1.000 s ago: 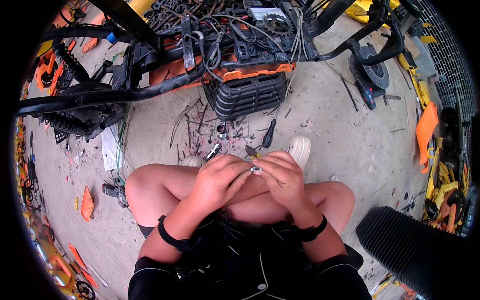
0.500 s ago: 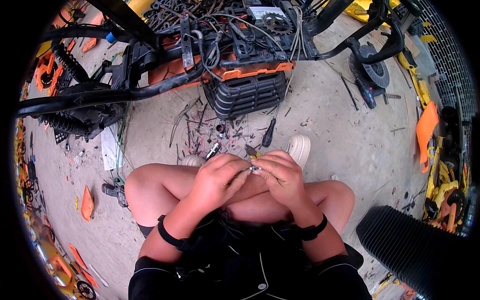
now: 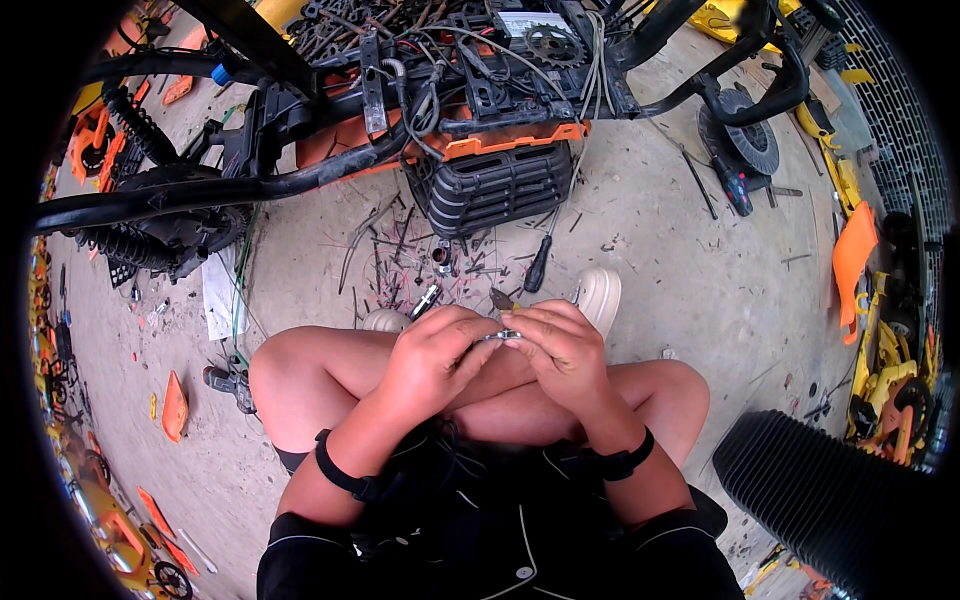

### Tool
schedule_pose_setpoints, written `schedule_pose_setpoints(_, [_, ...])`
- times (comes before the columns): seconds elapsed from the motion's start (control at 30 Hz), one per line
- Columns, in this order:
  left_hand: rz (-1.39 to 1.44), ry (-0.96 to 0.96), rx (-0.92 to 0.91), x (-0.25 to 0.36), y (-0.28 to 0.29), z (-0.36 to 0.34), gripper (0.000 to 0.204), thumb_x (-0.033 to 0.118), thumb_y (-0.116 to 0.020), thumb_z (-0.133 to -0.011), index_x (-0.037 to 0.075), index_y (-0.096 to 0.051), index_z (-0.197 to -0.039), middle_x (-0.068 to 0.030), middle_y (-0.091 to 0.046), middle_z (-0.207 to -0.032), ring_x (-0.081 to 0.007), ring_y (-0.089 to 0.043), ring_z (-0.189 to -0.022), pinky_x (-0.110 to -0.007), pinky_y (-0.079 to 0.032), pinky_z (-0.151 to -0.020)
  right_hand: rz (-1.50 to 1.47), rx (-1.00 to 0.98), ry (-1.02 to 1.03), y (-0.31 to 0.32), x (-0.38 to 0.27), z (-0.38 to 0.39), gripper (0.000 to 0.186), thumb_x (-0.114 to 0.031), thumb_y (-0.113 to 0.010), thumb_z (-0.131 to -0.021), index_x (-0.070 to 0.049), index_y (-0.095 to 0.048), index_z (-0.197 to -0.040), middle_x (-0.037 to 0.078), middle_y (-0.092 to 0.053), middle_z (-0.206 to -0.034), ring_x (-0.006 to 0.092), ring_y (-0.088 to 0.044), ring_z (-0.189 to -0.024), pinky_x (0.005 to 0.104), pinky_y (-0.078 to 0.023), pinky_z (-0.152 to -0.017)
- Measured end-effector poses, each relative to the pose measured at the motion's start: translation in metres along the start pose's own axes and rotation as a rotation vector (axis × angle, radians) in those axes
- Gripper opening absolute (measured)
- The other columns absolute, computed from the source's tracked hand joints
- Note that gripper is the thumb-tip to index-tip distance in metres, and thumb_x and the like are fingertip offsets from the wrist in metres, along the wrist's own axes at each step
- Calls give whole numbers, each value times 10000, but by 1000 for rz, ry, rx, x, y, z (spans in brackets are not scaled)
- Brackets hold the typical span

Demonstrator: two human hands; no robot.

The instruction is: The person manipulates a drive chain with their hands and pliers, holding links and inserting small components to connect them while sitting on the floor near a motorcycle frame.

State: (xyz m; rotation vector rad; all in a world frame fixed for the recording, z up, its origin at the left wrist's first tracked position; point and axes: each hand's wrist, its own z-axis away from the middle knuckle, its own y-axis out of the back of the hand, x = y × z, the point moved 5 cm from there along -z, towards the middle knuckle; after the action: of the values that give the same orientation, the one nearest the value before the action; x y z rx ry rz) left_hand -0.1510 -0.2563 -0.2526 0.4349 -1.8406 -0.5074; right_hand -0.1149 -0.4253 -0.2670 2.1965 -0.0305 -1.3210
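Head view: the left hand (image 3: 432,352) and right hand (image 3: 563,350) meet above the crossed legs (image 3: 500,408), each grip pinched on a small metal part (image 3: 509,336). It lies between the fingertips, bridging both grips, its far side partly hidden by fingers. Pliers (image 3: 503,299) show just beyond the right fingers; a screwdriver (image 3: 539,264) lies farther out on the floor (image 3: 640,240). Print on a white label (image 3: 518,22) atop the frame (image 3: 300,186) is too small to read.

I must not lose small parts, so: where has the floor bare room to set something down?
Widest mostly bare floor: between the cream shoe and the curved orange panel at right. Smaller: left, below the dark tool, right of the pointed orange piece. Crowded: from the black slatted box to the left hand and right hand, with screwdriver, pliers and scattered scraps.
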Motion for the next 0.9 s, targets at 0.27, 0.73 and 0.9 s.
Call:
schedule_pose_setpoints(0.27, [-11, -12, 42, 1, 0, -1, 201, 45, -805, -775, 41, -742, -966, -107, -707, -892, -274, -671, -791, -363, -549, -703, 88, 0, 53, -1, -1, 1, 348, 8, -789, -745, -38, -746, -1087, 99, -750, -1085, 257, -693, -940, 330, -568, -806])
schedule_pose_setpoints(0.73, [-34, -50, 1, 2, 1, -1, 196, 67, -759, -827, 46, -709, -1015, -103, -681, -904, -298, -662, -805, -392, -551, -717, -93, -54, -167, -6, 9, 5, 285, 12, -762, -803, -32, -689, -1074, 102, -710, -1057, 254, -679, -981, 339, -535, -883])
schedule_pose_setpoints(0.9, [20, 2, -13, 1, 4, -3, 178, 64, -758, -833, 36, -708, -1002, -112, -680, -899, -298, -662, -798, -385, -549, -706, -279, -169, -295, -5, 15, 6, 220, -13, -748, -853, -29, -682, -1062, 99, -696, -1014, 215, -673, -966, 323, -520, -866])
